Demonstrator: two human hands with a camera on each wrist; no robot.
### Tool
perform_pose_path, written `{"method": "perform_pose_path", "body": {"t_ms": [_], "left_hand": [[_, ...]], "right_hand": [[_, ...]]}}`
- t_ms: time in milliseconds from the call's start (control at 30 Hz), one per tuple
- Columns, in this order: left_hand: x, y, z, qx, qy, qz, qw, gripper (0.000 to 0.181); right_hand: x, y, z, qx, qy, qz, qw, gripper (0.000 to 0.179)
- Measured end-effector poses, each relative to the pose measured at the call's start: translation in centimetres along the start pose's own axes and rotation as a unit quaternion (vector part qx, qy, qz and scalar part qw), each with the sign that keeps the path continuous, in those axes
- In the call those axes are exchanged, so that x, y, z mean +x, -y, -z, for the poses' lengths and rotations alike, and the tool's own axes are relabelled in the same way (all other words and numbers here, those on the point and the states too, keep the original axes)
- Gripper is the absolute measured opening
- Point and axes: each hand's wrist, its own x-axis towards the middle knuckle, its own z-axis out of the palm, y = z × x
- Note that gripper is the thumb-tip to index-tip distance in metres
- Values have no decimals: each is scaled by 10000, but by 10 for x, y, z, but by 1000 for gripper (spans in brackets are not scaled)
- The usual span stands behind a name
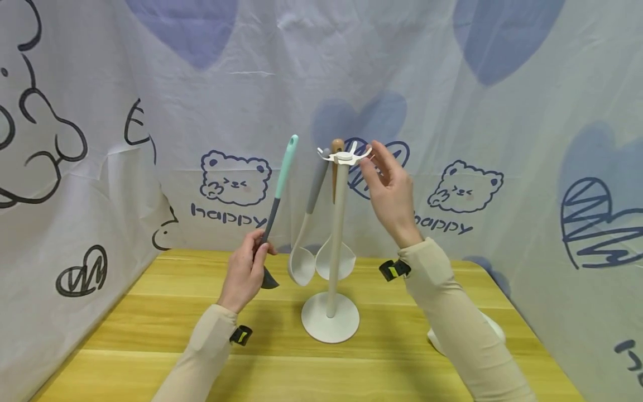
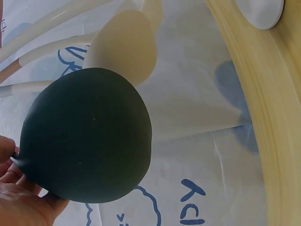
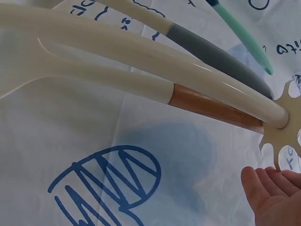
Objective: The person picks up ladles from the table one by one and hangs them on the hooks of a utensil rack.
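My left hand (image 1: 244,273) grips the dark shaft of a ladle (image 1: 285,167) with a mint handle, held upright, handle end on top. Its round dark bowl (image 2: 89,136) fills much of the left wrist view. Beside it stands a white utensil rack (image 1: 337,223) with curved hooks at its top. My right hand (image 1: 394,195) pinches one hook (image 3: 276,160) between thumb and fingers on the right side. From the rack hang a white ladle (image 1: 302,265) with a grey handle and another white utensil (image 1: 346,262) with a brown handle, partly behind the pole.
The rack's round base (image 1: 321,329) stands on a wooden table (image 1: 281,363). Near the right edge lies a white object (image 1: 494,326), partly hidden by my right forearm. A printed cloth (image 1: 281,100) hangs behind and at both sides.
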Motion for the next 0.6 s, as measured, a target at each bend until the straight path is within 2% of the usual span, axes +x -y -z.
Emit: {"method": "perform_pose_path", "body": {"t_ms": [300,600], "left_hand": [[0,-4,-1,-180,231,-208,9994,20],[-2,-5,-3,-410,275,-295,9983,21]], "right_hand": [[6,6,1,-318,92,-162,9993,49],[6,7,4,-513,90,55,9986,40]]}}
